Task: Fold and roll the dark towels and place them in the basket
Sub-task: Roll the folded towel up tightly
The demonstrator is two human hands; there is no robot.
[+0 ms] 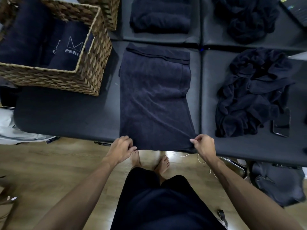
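A dark towel (154,100) lay flat on the black table (66,113), folded into a long strip. Its long axis ran straight away from the person, from the near table edge toward the far side, and its far end carried a narrow folded band running across the strip. The near end hung slightly over the table edge. The left hand (121,149) pinched the near left corner of the strip, fingers curled over the cloth, and the right hand (203,145) pinched the near right corner in the same way, so the two hands were set apart by the strip's width, each clamped on the towel.

To the left of the strip, on the same table, stood a woven basket (93,70). Rolled towels (41,42) lay side by side inside it. One roll showed pale stitched lettering, seen upside down, with a large "M" and the letters "NESS" readable; the rest of the word was hidden. A second woven basket (109,12) stood behind the first.

Beyond the strip's far end sat a folded stack of towels (161,15). To the right of the strip lay a crumpled heap of towels (252,93), with a dark phone (281,125) touching its near right side. Another crumpled heap (245,19) lay farther back. Below the table edge were a wooden floor (58,163) and the person's bare feet (149,161).
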